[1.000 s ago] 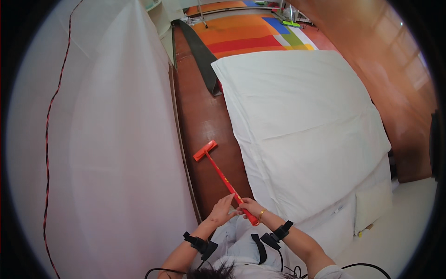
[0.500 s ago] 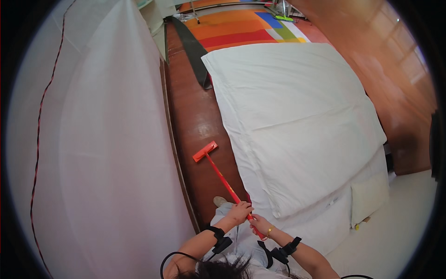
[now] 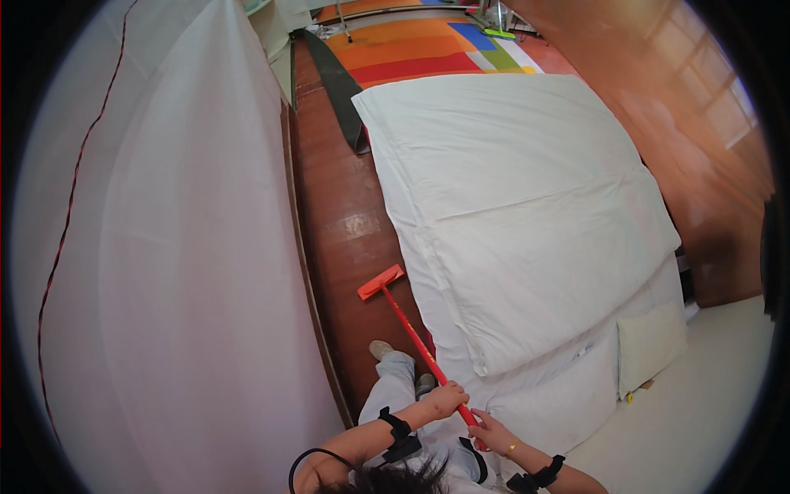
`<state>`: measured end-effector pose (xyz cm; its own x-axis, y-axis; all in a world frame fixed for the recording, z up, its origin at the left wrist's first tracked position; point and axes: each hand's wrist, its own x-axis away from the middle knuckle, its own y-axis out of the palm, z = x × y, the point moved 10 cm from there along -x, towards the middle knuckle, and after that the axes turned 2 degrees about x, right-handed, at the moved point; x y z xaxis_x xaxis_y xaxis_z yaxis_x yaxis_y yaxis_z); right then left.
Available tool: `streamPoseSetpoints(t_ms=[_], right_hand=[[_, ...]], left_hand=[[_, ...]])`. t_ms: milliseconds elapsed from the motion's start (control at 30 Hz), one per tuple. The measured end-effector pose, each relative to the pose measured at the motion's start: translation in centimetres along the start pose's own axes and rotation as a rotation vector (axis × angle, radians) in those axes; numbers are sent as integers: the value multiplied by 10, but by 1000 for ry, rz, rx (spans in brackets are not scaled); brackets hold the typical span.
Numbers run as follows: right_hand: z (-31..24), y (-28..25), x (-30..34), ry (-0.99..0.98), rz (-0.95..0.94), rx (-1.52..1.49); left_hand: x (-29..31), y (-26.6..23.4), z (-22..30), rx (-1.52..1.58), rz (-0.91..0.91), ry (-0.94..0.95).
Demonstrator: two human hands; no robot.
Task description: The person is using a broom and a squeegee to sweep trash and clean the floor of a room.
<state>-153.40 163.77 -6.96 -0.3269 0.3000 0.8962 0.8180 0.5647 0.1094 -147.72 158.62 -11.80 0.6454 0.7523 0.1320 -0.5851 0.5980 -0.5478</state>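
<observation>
- Mop (image 3: pixel 415 337): red, held aslant; head (image 3: pixel 381 281) fwd & to L of hands, over brn floor (image 3: pixel 341 206), betw. wht curtain (image 3: pixel 206 247) and bed (image 3: pixel 527 230), nearer bed. Contact w/ floor: can't tell.
- L hand (image 3: pixel 447 399): fingers wrapped round pole (image 3: pixel 401 314), the higher grip.
- R hand (image 3: pixel 492 432): fingers closed round pole just below L hand, nr butt end; gold bracelet (image 3: pixel 511 449) at wrist.
- Forearms: blk strap on each, L (image 3: pixel 401 447) & R (image 3: pixel 539 476).
- Shoes (image 3: pixel 380 350): two, on floor, betw. mop head & hands; one partly hidden.
- Bed: wht cover, crease across; sm. pale pillow (image 3: pixel 650 346) at near R.
- Far end: multicol. rug (image 3: pixel 411 53), grey strip (image 3: pixel 339 95) along its L edge.
- Far L: twisted red-blk cord (image 3: pixel 62 239), hanging.
</observation>
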Motion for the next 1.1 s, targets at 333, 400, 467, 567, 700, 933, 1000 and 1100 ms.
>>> streamPoseSetpoints(t_ms=[333, 400, 467, 567, 700, 933, 1000, 1100], right_hand=[[-43, 7, -66, -93, 107, -349], [-66, 8, -72, -142, 129, -387], [-66, 11, -56, -63, 128, -369], [-73, 15, -38, -20, 96, -361], [-112, 14, -70, -76, 104, -337], [-152, 12, -88, -55, 82, -367], [-142, 12, -66, 32, 74, -275], [-162, 13, -70, -58, 69, -233]], left_hand=[[-19, -37, -85, -114, 75, -191], [-19, -65, -99, -266, 173, -303], [-25, -59, -82, -254, 39, -222], [-28, -61, -63, -176, -67, -148], [-41, -100, -93, -173, -71, -189], [-57, -140, -110, -196, -101, -187], [-51, -133, -88, -122, -146, -161], [-48, -142, -86, -97, -104, -152]])
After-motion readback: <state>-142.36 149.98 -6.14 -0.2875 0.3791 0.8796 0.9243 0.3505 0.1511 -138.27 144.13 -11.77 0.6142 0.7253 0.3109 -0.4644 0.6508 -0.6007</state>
